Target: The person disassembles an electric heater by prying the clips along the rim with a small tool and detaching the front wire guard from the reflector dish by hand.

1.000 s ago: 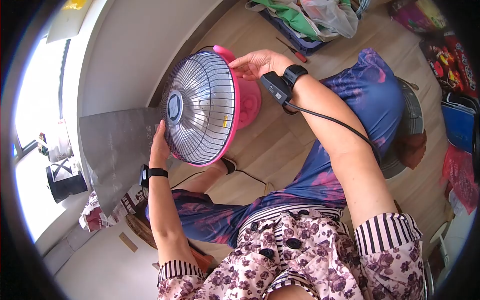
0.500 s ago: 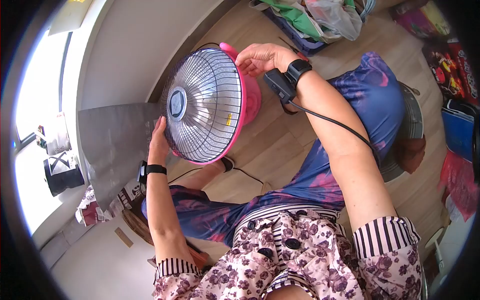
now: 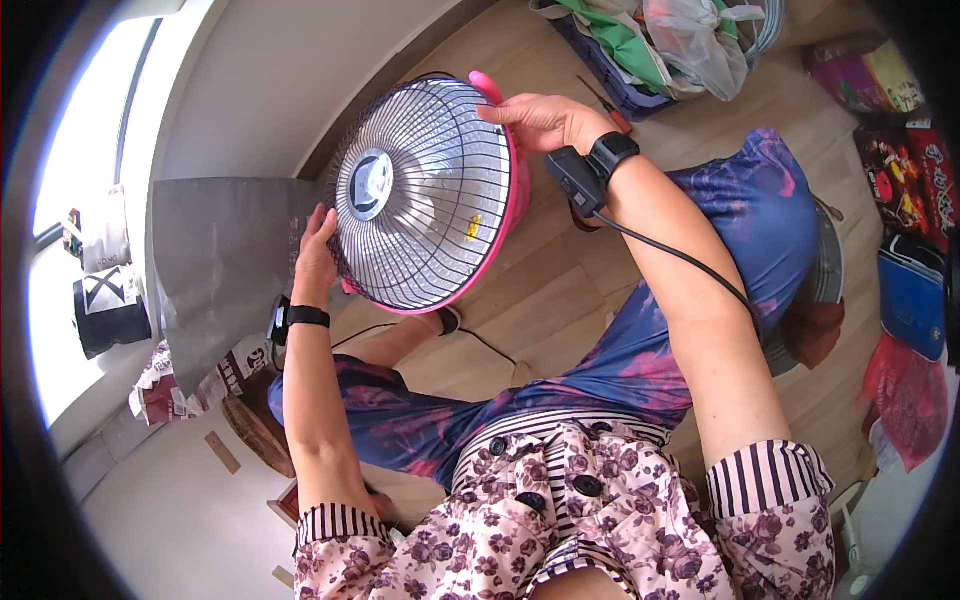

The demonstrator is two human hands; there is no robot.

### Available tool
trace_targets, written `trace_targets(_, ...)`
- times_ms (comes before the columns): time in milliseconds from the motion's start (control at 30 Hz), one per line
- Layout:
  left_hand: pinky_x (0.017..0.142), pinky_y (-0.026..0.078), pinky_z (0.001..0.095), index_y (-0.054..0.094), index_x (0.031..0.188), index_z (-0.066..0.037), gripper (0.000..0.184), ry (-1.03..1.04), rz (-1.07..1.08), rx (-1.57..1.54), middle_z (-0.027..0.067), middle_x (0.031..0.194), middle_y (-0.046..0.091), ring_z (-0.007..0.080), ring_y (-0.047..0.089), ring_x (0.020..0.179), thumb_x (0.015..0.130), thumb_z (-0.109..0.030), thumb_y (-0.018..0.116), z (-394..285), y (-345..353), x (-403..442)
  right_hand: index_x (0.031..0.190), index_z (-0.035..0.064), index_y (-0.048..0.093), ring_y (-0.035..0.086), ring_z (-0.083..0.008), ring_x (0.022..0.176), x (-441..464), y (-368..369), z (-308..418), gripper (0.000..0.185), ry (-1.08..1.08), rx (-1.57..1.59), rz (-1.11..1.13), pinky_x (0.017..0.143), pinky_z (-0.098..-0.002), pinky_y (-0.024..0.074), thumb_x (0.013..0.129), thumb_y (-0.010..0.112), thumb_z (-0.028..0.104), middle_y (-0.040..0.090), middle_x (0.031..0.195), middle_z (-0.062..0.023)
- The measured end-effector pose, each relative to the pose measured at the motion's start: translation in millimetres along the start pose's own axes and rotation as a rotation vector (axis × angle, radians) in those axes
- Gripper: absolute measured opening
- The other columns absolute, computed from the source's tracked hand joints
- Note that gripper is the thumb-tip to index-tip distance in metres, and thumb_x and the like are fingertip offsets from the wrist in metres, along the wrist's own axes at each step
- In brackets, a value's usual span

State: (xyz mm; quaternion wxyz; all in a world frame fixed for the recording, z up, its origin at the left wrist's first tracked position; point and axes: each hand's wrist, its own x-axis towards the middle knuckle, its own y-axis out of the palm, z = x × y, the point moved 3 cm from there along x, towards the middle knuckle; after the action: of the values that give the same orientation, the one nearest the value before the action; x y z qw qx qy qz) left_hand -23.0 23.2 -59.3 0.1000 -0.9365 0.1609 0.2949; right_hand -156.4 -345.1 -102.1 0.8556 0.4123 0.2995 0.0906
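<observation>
Right hand (image 3: 552, 122) had moved its thumb onto the front of the pink heater (image 3: 425, 185), and the heater had turned, with less pink body showing past the rim than before. Right arm reached forward, wrist bent, hand partly curled, gripping the rim. Left hand (image 3: 317, 255) pointed upward, part-open, fingers against the opposite edge; firmness of hold couldn't be told. Heater sat between both hands, near the wall (image 3: 310, 85); grey sheet (image 3: 225, 265) beside left hand.
</observation>
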Motion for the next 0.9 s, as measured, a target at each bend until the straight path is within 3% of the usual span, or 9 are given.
trace_targets(100, 0.093, 0.046, 0.0384, 0.021, 0.146, -0.005, 0.080, 0.045, 0.004, -0.050, 0.0183, 0.133, 0.046, 0.0270, 0.052, 0.114, 0.084, -0.013, 0.069, -10, 5, -8, 0.118, 0.0033, 0.057, 0.060, -0.0226, 0.102, 7, -7, -3, 0.046, -0.059, 0.015, 0.038, 0.093, -0.0435, 0.0447, 0.080, 0.075, 0.022, 0.064, 0.111, -0.0085)
trace_targets(200, 0.094, 0.046, 0.0383, 0.017, 0.147, -0.005, 0.085, 0.219, -0.012, 0.068, 0.0181, 0.131, 0.047, 0.0273, 0.052, 0.113, 0.081, -0.008, 0.070, -21, 8, -24, 0.121, 0.0036, 0.056, 0.059, -0.0212, 0.103, 11, -15, -12, 0.044, -0.180, 0.012, 0.050, 0.095, -0.0419, 0.0435, 0.082, 0.072, 0.015, 0.064, 0.111, -0.0067)
trace_targets(267, 0.093, 0.046, 0.0380, 0.014, 0.148, -0.004, 0.093, 0.212, -0.056, 0.102, 0.0183, 0.130, 0.047, 0.0270, 0.053, 0.112, 0.076, -0.008, 0.073, -19, 4, -27, 0.123, 0.0040, 0.055, 0.059, -0.0204, 0.103, 11, -18, -16, 0.044, -0.177, 0.033, 0.017, 0.096, -0.0411, 0.0426, 0.083, 0.071, 0.012, 0.064, 0.111, -0.0056)
trace_targets(333, 0.094, 0.045, 0.0371, 0.014, 0.147, -0.001, 0.096, 0.202, -0.113, 0.133, 0.0183, 0.130, 0.048, 0.0263, 0.052, 0.113, 0.075, -0.009, 0.076, -19, 5, -30, 0.122, 0.0053, 0.056, 0.059, -0.0204, 0.103, 10, -20, -17, 0.045, -0.166, -0.001, -0.011, 0.094, -0.0391, 0.0436, 0.081, 0.073, 0.016, 0.064, 0.110, -0.0054)
trace_targets(533, 0.096, 0.042, 0.0344, 0.016, 0.144, 0.008, 0.099, 0.157, -0.014, 0.126, 0.0172, 0.128, 0.050, 0.0243, 0.052, 0.114, 0.071, -0.013, 0.080, -17, 5, -25, 0.118, 0.0072, 0.059, 0.058, -0.0196, 0.104, 4, -29, -11, 0.046, -0.089, 0.049, 0.048, 0.090, -0.0373, 0.0446, 0.081, 0.073, 0.032, 0.065, 0.110, -0.0054)
trace_targets(600, 0.097, 0.042, 0.0350, 0.020, 0.143, 0.006, 0.099, 0.187, 0.043, 0.124, 0.0161, 0.127, 0.051, 0.0243, 0.052, 0.113, 0.068, -0.015, 0.082, -19, 4, -22, 0.117, 0.0070, 0.060, 0.058, -0.0188, 0.106, 2, -27, -5, 0.047, -0.037, 0.073, 0.045, 0.090, -0.0363, 0.0446, 0.082, 0.072, 0.036, 0.064, 0.111, -0.0059)
trace_targets(733, 0.098, 0.041, 0.0355, 0.022, 0.143, 0.002, 0.099, 0.180, -0.017, 0.143, 0.0158, 0.130, 0.046, 0.0254, 0.049, 0.117, 0.067, -0.015, 0.083, -24, 11, -33, 0.130, 0.0034, 0.047, 0.052, -0.0191, 0.115, 9, -1, -3, 0.061, -0.131, -0.042, 0.054, 0.101, -0.0356, 0.0384, 0.081, 0.074, 0.028, 0.058, 0.124, -0.0064)
trace_targets(767, 0.099, 0.041, 0.0357, 0.021, 0.143, 0.001, 0.100, 0.156, -0.021, 0.147, 0.0159, 0.131, 0.045, 0.0258, 0.048, 0.118, 0.067, -0.015, 0.083, -25, 11, -33, 0.134, 0.0017, 0.043, 0.050, -0.0201, 0.118, 8, 1, -3, 0.067, -0.104, 0.018, 0.051, 0.103, -0.0336, 0.0361, 0.078, 0.076, 0.020, 0.056, 0.126, -0.0072)
trace_targets(900, 0.100, 0.040, 0.0369, 0.016, 0.143, -0.001, 0.102, 0.131, 0.009, 0.115, 0.0169, 0.133, 0.042, 0.0274, 0.047, 0.119, 0.067, -0.014, 0.083, -30, 13, -37, 0.135, 0.0006, 0.041, 0.049, -0.0188, 0.118, 7, 10, -3, 0.068, -0.220, -0.027, 0.021, 0.103, -0.0326, 0.0351, 0.080, 0.075, 0.018, 0.053, 0.130, -0.0078)
